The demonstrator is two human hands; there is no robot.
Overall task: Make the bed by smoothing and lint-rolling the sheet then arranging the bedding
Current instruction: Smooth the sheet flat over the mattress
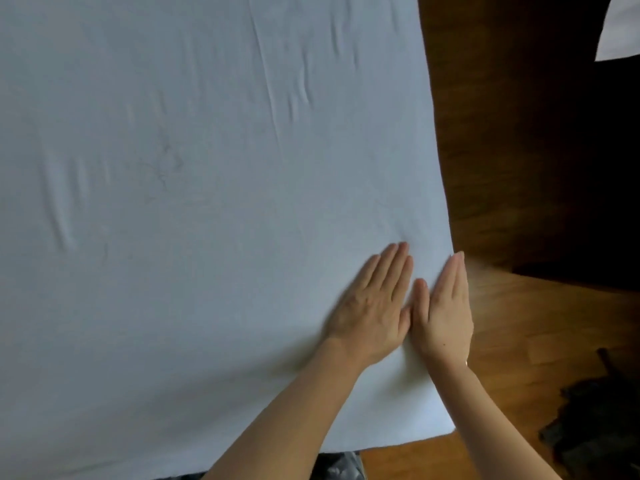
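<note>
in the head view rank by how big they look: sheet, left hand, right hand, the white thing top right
1. sheet, by far the largest, filling most of the view
2. left hand and right hand, which look about alike; both lie flat on the sheet, so no ranking between them
3. white thing, smallest as seen, though cut off by the frame edge and farther away

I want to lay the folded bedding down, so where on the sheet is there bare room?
The sheet lies bare left of the left hand, up to the creases at the top. The near right corner is crowded: both the left and the right hand press flat there.
</note>
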